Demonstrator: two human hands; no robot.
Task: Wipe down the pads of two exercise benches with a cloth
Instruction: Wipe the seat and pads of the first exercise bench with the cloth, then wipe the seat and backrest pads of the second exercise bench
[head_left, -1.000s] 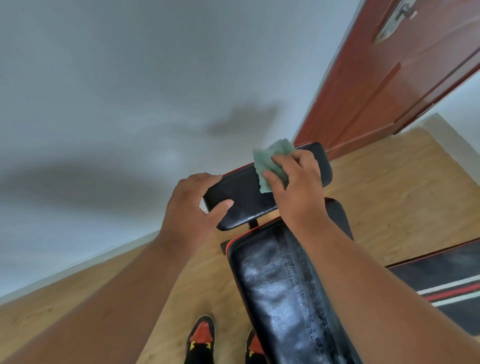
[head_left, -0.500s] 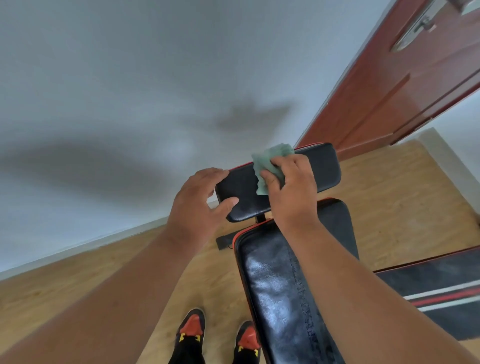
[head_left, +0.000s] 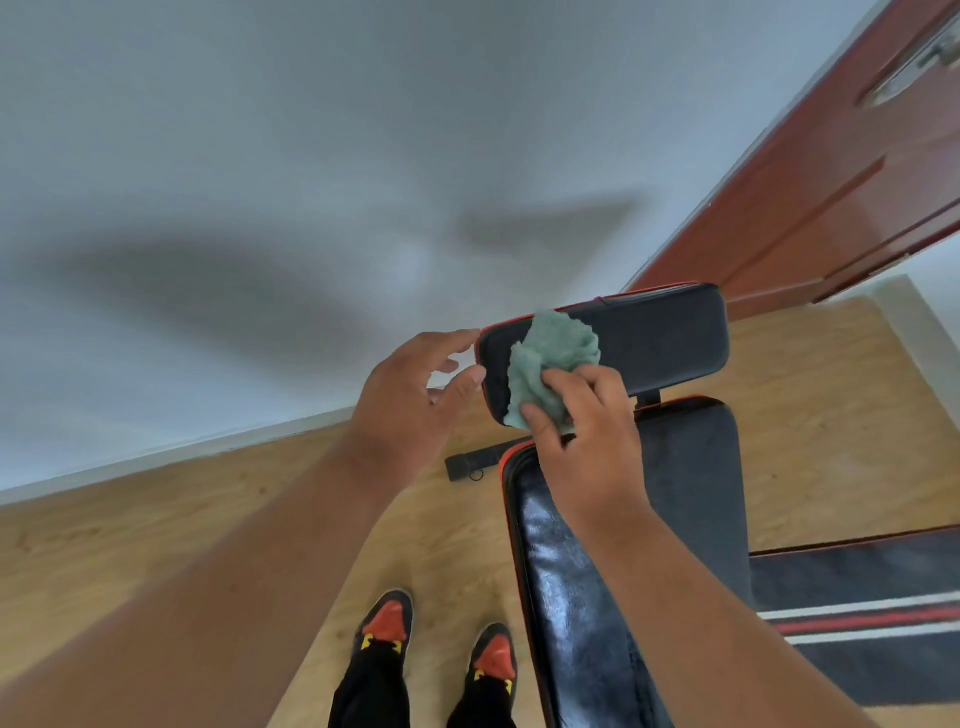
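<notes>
- Cloth (head_left: 553, 364) lies on the head pad (head_left: 660, 343), at its left part.
- Head pad sits beyond the back pad (head_left: 675, 493).
- Second bench (head_left: 857, 597) lies right of the back pad.
- Shoes (head_left: 387, 621) stand left of the back pad.

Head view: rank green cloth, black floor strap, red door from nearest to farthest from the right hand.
1. Crumpled green cloth: pinched in the right hand, on the small black headrest pad.
2. Black floor strap: on the wooden floor, left of the hand.
3. Red wooden door: far upper right.
</notes>
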